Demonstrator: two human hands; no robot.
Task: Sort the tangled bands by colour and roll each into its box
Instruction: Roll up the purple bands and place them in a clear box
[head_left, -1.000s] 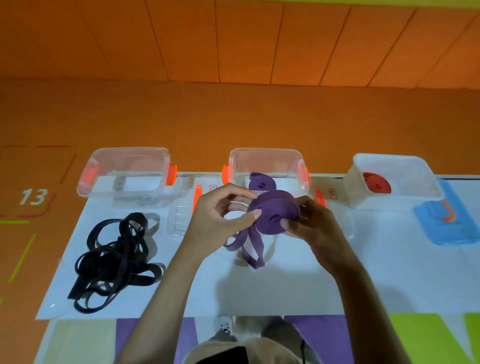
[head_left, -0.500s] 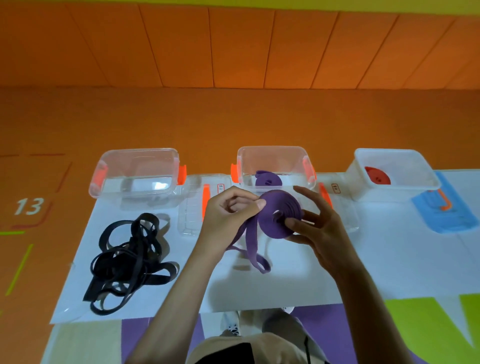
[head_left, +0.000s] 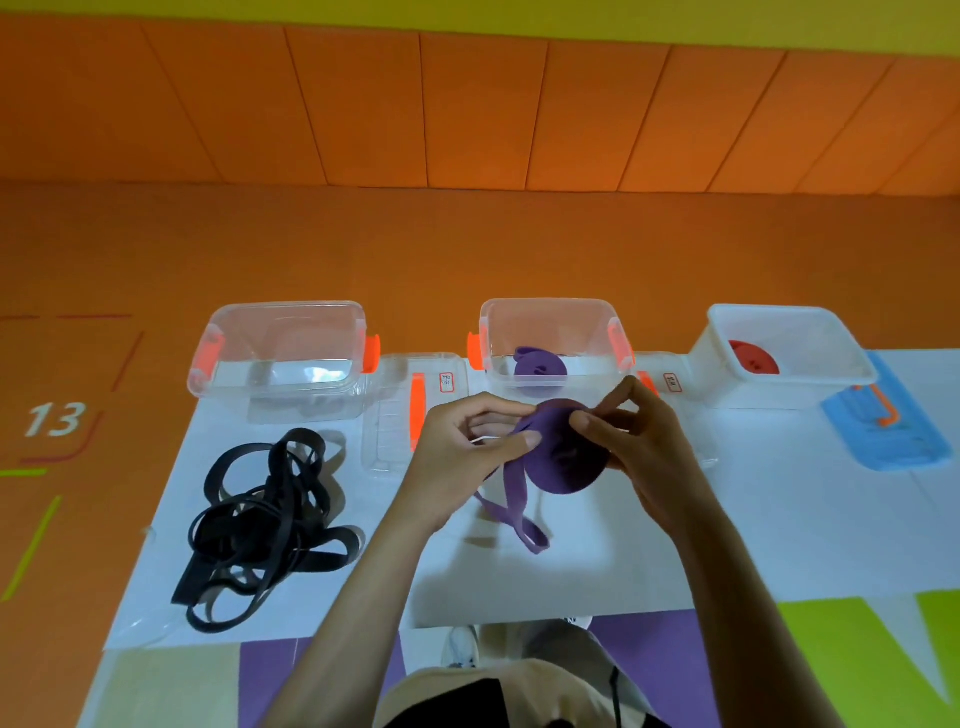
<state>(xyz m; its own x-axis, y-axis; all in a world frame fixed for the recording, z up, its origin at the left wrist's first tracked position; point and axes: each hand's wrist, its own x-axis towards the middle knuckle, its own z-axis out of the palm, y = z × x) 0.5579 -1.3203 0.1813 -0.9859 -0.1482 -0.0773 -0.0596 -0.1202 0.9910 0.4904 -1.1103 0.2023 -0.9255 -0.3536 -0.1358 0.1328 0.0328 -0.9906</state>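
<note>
Faintly, floor numeral (head_left: 54, 418), seemingly "13".

Labels (head_left: 446, 382) illegible (too small), roll (head_left: 563, 462) partly behind hands (head_left: 644, 452)

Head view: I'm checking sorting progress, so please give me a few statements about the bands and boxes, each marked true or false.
1. The left hand and right hand grip the half-rolled purple band. True.
2. The black bands sit rolled in the left box. False: they lie tangled on the table, in front of that box.
3. The middle box holds a finished purple roll. True.
4. The right box holds a black roll. False: it holds a red roll.
</note>
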